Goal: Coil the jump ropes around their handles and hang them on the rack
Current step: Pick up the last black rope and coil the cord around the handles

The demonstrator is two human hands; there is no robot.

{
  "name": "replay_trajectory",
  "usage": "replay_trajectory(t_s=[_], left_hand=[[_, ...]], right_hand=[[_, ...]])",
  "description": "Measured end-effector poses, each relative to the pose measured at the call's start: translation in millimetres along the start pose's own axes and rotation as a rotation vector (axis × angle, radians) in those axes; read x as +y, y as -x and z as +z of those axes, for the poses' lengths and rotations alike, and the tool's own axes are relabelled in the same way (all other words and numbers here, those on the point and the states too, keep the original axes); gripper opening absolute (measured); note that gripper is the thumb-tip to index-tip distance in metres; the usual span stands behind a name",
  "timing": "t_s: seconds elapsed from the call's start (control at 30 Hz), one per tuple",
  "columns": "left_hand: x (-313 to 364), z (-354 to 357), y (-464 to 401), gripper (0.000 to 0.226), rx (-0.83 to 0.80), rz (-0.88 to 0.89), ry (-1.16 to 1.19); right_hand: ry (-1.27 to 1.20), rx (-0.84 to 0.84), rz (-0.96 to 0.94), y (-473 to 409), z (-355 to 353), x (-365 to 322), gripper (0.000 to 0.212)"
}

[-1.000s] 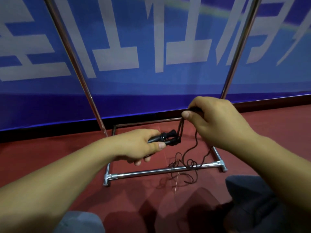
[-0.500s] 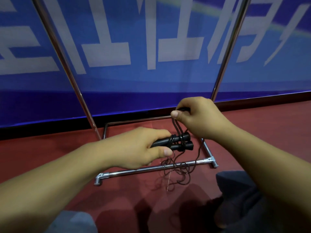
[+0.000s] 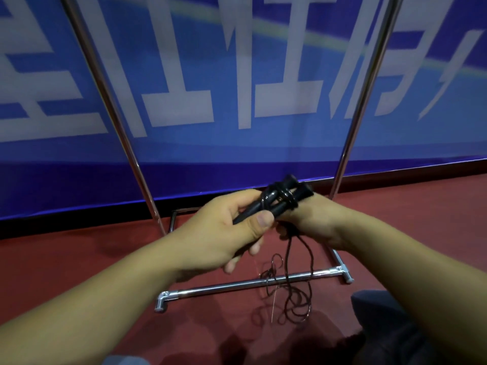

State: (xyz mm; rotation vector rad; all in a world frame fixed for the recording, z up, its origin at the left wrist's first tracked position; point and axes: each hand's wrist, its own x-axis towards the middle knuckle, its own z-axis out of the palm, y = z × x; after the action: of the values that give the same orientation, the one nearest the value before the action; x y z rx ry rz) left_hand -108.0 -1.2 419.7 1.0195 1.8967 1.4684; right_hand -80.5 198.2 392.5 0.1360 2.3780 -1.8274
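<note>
A: What blocks the way ahead?
B: The rack's two slanted poles (image 3: 116,122), with open room between them back to the blue banner (image 3: 237,75); low down, the rack's front bar (image 3: 237,284) lies across the red floor (image 3: 66,259).
A: And under the hands?
B: Loose rope (image 3: 295,299) hangs there and tangles over that bar; a dark trouser leg (image 3: 395,327) fills the near right.

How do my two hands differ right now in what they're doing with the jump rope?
The left hand grips the two black handles side by side, thumb on top; the right hand sits behind the handles and pinches the rope beneath them. The left hand shows in full, while the right is partly hidden by the handles. Both are curled closed around part of one jump rope.
</note>
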Motion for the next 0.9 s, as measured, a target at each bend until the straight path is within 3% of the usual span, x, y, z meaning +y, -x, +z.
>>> replay_trajectory(t_s=[0.17, 0.33, 0.53, 0.7, 0.8, 0.9], left_hand=[[0.2, -5.8, -4.8, 0.04, 0.246, -0.042, 0.223], [-2.3, -15.2, -7.0, 0.031, 0.44, -0.072, 0.294], [-6.1, -28.2, -10.0, 0.035, 0.641, -0.105, 0.246], [-9.7, -40.4, -9.1, 0.038, 0.695, -0.145, 0.131], [-13.7, -45.8, -9.7, 0.039, 0.695, -0.152, 0.042], [-15.9, -45.8, -11.1, 0.038, 0.691, -0.13, 0.007]], right_hand=[[-0.139, -0.049, 0.071, -3.4, 24.6, 3.5, 0.038], [-0.275, 0.006, 0.21, -0.3, 27.6, -4.4, 0.049], [-0.283, -0.021, 0.042, 5.8, 20.6, -10.6, 0.03], [-0.112, 0.115, -0.086, 10.4, 16.1, -9.8, 0.013], [-0.086, 0.225, -0.098, 10.9, 14.5, -11.6, 0.018], [-0.14, 0.324, 0.011, 7.8, 7.0, -11.8, 0.014]])
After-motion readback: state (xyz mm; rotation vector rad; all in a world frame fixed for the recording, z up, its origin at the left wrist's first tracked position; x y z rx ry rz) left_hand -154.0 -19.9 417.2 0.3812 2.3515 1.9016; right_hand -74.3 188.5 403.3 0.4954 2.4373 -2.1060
